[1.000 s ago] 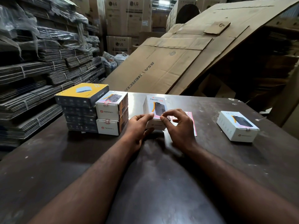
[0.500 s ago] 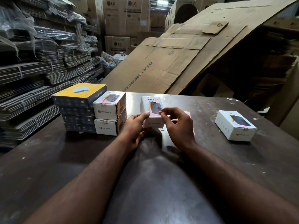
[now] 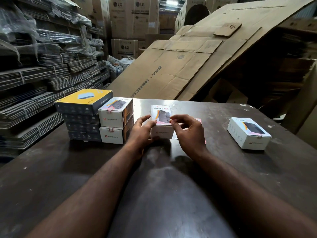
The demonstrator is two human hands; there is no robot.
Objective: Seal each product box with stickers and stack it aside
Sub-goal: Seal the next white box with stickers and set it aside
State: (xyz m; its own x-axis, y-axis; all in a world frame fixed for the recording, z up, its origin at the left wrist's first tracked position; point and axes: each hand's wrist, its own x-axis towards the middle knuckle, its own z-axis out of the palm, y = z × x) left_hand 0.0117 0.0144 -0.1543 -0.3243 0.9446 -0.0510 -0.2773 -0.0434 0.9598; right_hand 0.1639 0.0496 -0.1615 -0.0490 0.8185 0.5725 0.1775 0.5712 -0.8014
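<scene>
Now right hand (image 3: pixel 187 133) sits higher than half second ago: thumb and forefinger pinch tiny reddish scrap, sticker (image 3: pixel 170 120) by my guess, at right top edge of product box (image 3: pixel 161 115); before, pinch was at near edge. Left hand (image 3: pixel 144 130) grips box's left side, thumb on top, unchanged. Box rests mid-table (image 3: pixel 154 186), between sealed stack (image 3: pixel 116 121) at left and lone box (image 3: pixel 248 133) at right. My read: seal going on, stacking not yet.

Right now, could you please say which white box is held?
The middle white box, in the left hand, right hand pinching its edge; the stacked pair sits left, the lone box right.
</scene>
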